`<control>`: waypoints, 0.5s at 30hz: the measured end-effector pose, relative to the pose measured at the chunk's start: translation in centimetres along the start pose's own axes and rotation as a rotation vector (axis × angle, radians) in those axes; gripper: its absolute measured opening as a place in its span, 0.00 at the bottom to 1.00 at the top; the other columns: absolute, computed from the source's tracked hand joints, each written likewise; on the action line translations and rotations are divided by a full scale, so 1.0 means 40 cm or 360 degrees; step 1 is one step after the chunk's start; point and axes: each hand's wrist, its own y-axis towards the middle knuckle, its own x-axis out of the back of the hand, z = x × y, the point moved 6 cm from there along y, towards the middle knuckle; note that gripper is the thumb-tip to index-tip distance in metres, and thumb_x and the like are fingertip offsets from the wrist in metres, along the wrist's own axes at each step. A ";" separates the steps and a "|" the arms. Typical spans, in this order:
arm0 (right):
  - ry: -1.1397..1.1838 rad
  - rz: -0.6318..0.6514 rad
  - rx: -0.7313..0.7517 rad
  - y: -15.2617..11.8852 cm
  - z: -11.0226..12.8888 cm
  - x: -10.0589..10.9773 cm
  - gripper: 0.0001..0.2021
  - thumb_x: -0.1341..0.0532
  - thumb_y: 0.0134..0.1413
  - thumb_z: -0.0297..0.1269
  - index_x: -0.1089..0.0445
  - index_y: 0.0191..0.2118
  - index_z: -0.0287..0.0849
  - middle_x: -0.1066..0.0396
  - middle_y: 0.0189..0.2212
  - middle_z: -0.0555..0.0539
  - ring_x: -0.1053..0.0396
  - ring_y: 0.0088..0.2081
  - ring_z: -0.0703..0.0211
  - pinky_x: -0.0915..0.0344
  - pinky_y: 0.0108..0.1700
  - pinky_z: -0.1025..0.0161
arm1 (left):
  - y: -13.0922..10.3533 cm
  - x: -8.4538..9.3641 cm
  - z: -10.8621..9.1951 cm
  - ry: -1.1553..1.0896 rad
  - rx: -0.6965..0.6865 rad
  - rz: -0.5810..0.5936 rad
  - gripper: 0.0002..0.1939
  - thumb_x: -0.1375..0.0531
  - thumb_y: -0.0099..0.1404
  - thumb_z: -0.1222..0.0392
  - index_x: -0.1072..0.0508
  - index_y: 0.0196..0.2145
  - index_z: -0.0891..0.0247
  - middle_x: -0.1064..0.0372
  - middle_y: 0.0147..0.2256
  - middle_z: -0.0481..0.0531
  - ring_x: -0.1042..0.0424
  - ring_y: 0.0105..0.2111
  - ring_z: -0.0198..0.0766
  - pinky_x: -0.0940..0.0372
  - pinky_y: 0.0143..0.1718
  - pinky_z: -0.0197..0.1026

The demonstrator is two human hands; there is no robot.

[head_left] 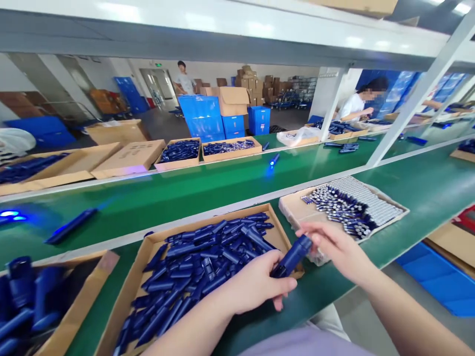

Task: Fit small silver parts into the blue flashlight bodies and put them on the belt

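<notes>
Left hand (256, 284) wraps the lower end of a blue flashlight (295, 254); right hand (339, 244) pinches its upper end.
Across the lower frame, a green work surface (319, 291) bears a cardboard tray (281, 228) of loose blue parts at lower centre and a smaller tray (308, 212) of what look like battery cells at right of centre; the flashlight leans up toward the right, below right of centre. Judging by the two-handed hold, work at its upper end is in hand; a twist or pull there would call for a firm left grip.
</notes>
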 end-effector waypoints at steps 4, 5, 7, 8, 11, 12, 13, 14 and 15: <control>-0.1033 -0.0069 -0.0373 0.092 -0.179 0.102 0.12 0.50 0.64 0.34 0.30 0.43 0.36 0.30 0.44 0.38 0.30 0.44 0.54 0.35 0.47 0.58 | 0.052 0.008 0.037 -0.0815 0.0025 -0.0272 0.18 0.36 0.60 0.53 0.40 0.40 0.61 0.40 0.26 0.41 0.44 0.18 0.24 0.41 0.25 0.33; -0.1144 -0.0026 -0.0410 0.110 -0.216 0.110 0.10 0.48 0.61 0.31 0.30 0.38 0.35 0.29 0.41 0.36 0.30 0.43 0.51 0.35 0.47 0.57 | 0.062 0.012 0.045 -0.0961 0.0040 -0.0336 0.18 0.38 0.62 0.50 0.39 0.41 0.61 0.40 0.26 0.41 0.45 0.18 0.24 0.42 0.24 0.32; -0.1261 0.0074 -0.0417 0.135 -0.269 0.109 0.06 0.44 0.55 0.26 0.30 0.33 0.34 0.29 0.39 0.34 0.30 0.43 0.49 0.37 0.44 0.57 | 0.072 0.018 0.057 -0.1217 0.0081 -0.0427 0.19 0.45 0.66 0.43 0.37 0.44 0.61 0.41 0.25 0.43 0.43 0.19 0.26 0.42 0.23 0.33; -0.1313 0.0121 -0.0408 0.143 -0.283 0.103 0.06 0.44 0.53 0.24 0.30 0.33 0.34 0.29 0.39 0.34 0.29 0.43 0.49 0.37 0.43 0.58 | 0.073 0.020 0.062 -0.1332 0.0097 -0.0450 0.21 0.48 0.67 0.41 0.36 0.46 0.62 0.40 0.25 0.44 0.43 0.19 0.27 0.42 0.23 0.34; -0.1385 0.0215 -0.0354 0.156 -0.273 0.085 0.05 0.43 0.51 0.23 0.31 0.33 0.34 0.28 0.37 0.36 0.29 0.41 0.51 0.38 0.41 0.61 | 0.069 0.025 0.068 -0.1612 0.0075 -0.0455 0.22 0.51 0.69 0.44 0.33 0.48 0.63 0.38 0.26 0.46 0.38 0.21 0.30 0.37 0.28 0.37; -0.1380 0.0227 -0.0335 0.156 -0.253 0.079 0.05 0.43 0.51 0.24 0.31 0.33 0.34 0.28 0.35 0.37 0.29 0.39 0.52 0.38 0.40 0.61 | 0.067 0.028 0.070 -0.1683 0.0054 -0.0458 0.20 0.50 0.70 0.46 0.33 0.48 0.64 0.37 0.27 0.47 0.36 0.23 0.31 0.35 0.30 0.38; -0.1362 0.0224 -0.0318 0.153 -0.225 0.073 0.05 0.44 0.53 0.26 0.32 0.34 0.35 0.28 0.33 0.39 0.29 0.38 0.53 0.37 0.39 0.62 | 0.066 0.031 0.072 -0.1746 0.0036 -0.0463 0.19 0.49 0.69 0.47 0.32 0.47 0.65 0.35 0.28 0.49 0.33 0.25 0.32 0.34 0.33 0.39; -0.1341 0.0214 -0.0305 0.145 -0.191 0.063 0.05 0.45 0.55 0.28 0.32 0.36 0.36 0.28 0.33 0.41 0.29 0.36 0.55 0.37 0.38 0.63 | 0.065 0.034 0.073 -0.1804 0.0017 -0.0467 0.18 0.48 0.69 0.49 0.32 0.46 0.66 0.34 0.30 0.50 0.31 0.28 0.34 0.33 0.36 0.40; -0.1284 0.0192 -0.0273 0.134 -0.150 0.049 0.07 0.46 0.58 0.31 0.32 0.39 0.37 0.28 0.33 0.44 0.29 0.35 0.58 0.36 0.38 0.64 | 0.066 0.038 0.075 -0.1856 -0.0007 -0.0472 0.17 0.47 0.69 0.50 0.31 0.45 0.67 0.32 0.32 0.52 0.29 0.31 0.36 0.33 0.39 0.42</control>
